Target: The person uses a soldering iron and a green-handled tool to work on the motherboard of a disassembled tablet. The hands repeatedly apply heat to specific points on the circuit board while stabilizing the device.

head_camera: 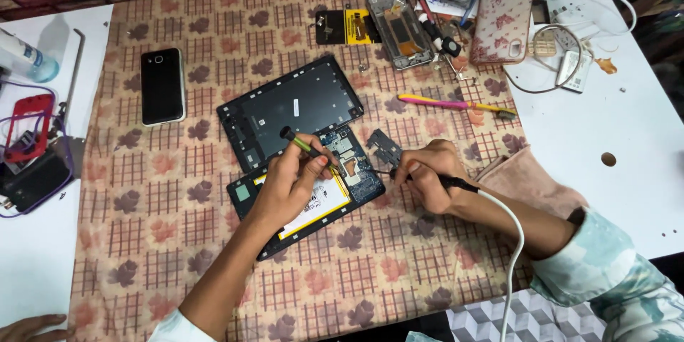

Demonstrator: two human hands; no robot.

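Opened tablet [313, 171] at centre of patterned cloth [142, 192], circuit board and battery exposed. Left hand [288, 185] over tablet, fingers pinching green-handled tool [303, 144]. Right hand [427, 174] just beside tablet's right edge, fingers clenched around corded black tool [456, 184], tip at board.

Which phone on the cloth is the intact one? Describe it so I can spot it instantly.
Start at the opened tablet in the middle of the checked leaf-print cloth, then look to its left. The black phone lies there alone, screen dark, with a silver rim. Unlike the stripped phone frame at the top, it is whole and closed.
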